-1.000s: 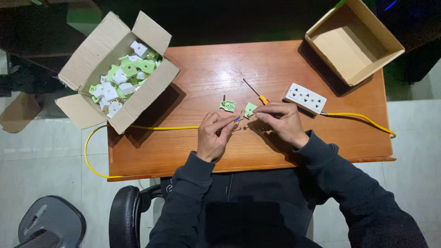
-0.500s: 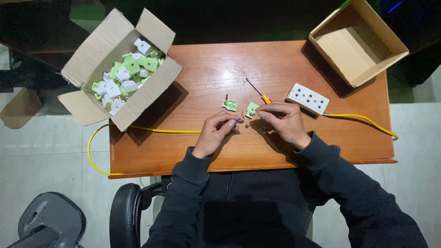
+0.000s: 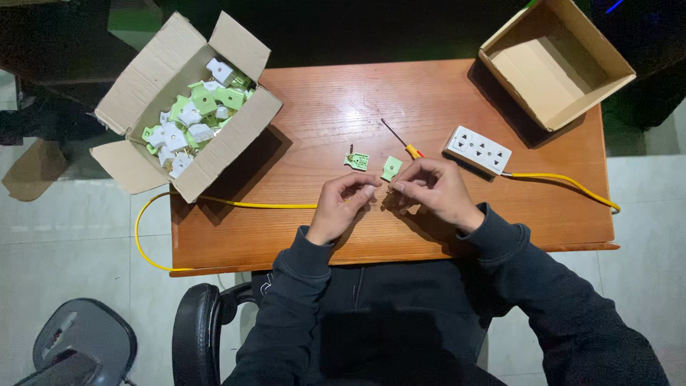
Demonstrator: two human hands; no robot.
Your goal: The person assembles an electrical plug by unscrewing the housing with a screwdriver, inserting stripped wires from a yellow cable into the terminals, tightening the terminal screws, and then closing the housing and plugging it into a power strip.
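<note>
both hands meet at the near middle of the table (image 3: 286, 236). left hand (image 3: 343, 207) and right hand (image 3: 436, 193) each pinch the yellow cable (image 3: 250, 204) end between fingertips, close together, braced on the wood for fine work; what's between the tips is too small to tell. just past them lie two green plug parts (image 3: 357, 161), a screwdriver (image 3: 400, 139) and the white socket strip (image 3: 477, 150), all within reach. far left: box of plugs (image 3: 187, 107). far right: empty box (image 3: 557, 61).
</note>
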